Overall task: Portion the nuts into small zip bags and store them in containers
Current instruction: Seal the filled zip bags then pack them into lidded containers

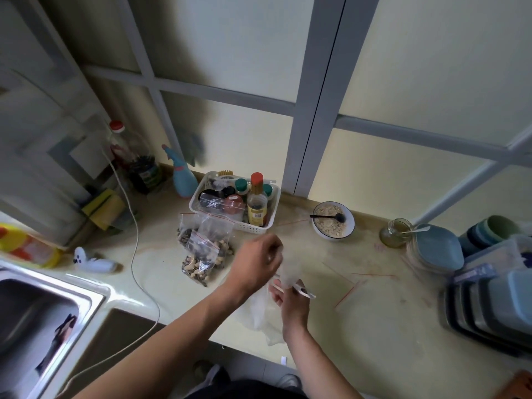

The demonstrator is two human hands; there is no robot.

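My left hand (260, 262) and my right hand (290, 302) meet over the counter on a clear plastic bag (260, 311). The left hand pinches the bag's top, the picture there is blurred. The right hand grips the bag lower down together with a white spoon (302, 292). Several small zip bags filled with nuts and seeds (203, 254) lie in a pile to the left of my hands. A white bowl (333, 221) of pale nuts with a black spoon in it stands at the back right.
A white basket (234, 201) of bottles and jars stands behind the filled bags. Stacked blue containers and lids (489, 286) sit at the right edge, a glass jar (395, 233) beside them. A steel sink (37, 321) lies at left, a white cable (135, 249) runs across the counter.
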